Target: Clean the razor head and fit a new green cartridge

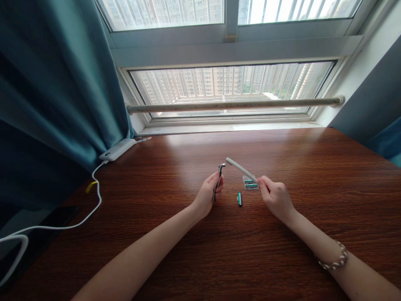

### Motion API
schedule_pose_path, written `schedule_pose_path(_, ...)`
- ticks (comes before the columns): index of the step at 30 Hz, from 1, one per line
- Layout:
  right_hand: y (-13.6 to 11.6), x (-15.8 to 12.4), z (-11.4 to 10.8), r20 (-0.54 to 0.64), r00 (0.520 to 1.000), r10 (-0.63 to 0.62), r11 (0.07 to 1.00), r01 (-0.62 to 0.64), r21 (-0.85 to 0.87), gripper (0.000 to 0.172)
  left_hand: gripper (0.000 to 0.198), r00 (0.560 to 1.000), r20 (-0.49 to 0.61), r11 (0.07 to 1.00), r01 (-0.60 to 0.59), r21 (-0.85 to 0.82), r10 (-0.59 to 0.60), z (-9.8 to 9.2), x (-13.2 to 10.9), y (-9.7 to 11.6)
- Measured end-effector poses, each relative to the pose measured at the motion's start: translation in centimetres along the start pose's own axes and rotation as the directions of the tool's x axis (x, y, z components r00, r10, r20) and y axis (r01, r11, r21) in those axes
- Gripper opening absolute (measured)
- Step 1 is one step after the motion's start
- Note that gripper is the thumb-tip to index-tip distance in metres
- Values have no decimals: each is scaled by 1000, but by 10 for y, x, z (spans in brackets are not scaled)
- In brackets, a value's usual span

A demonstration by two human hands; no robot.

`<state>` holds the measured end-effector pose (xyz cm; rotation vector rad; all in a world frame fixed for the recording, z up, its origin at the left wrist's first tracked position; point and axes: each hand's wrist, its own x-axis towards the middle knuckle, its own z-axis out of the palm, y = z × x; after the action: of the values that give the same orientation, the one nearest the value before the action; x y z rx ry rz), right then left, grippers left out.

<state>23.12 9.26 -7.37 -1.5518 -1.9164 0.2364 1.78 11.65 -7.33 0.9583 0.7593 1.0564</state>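
My left hand [210, 193] is closed around the dark handle of a razor [218, 180], held upright with its head at the top. In my right hand [276, 195] is a white toothbrush [242, 168], gripped by its handle end and slanting up to the left. The brush's bristles face down and sit right beside the razor's head; whether they touch I cannot tell. On the table below lies a single razor cartridge [239, 199] with a green strip. Behind the toothbrush, partly covered by it, rests a clear cartridge case [250, 184] holding green-striped cartridges.
The brown wooden table [175, 259] reaches back to the window sill. At the left, a white power strip [118, 149] lies by the blue curtain [72, 75], with a white cable [99, 192] trailing toward me. A horizontal bar [232, 105] crosses the window.
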Motion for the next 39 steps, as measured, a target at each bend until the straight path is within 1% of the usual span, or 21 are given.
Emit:
schedule_pose_path(4,2,0,-4,-68,997,-28,999,30,31,34,32,988,-69,974,-124,190,140,-3,2,4)
schedule_pose_path(7,2,-1,-6,-93,994,-61,997,65,43,34,31,965,-69,921,-220,322,255,-4,2,8)
schedule_pose_path(10,2,-1,-7,-98,991,-86,996,89,25,34,30,950,-55,884,-262,387,306,-3,1,11)
schedule_pose_path(15,4,-1,-8,-140,987,-81,997,81,-9,34,30,946,-72,881,-263,393,315,-3,0,11)
schedule_pose_path(19,7,0,-7,-120,990,-76,997,75,-18,33,29,941,-77,868,-271,415,330,-4,0,10)
schedule_pose_path(24,8,0,-7,-139,988,-74,997,71,-27,33,28,939,-64,859,-280,429,338,-4,-1,10)
schedule_pose_path(30,8,0,-7,-137,989,-59,998,57,-18,34,29,944,-74,874,-266,407,322,-3,-2,11)
schedule_pose_path(34,9,0,-6,-113,992,-57,998,56,-8,34,29,944,-62,877,-275,393,324,-2,-1,11)
schedule_pose_path(39,9,0,-6,-112,992,-57,998,57,-3,34,30,946,-51,884,-278,377,319,-3,-1,9)
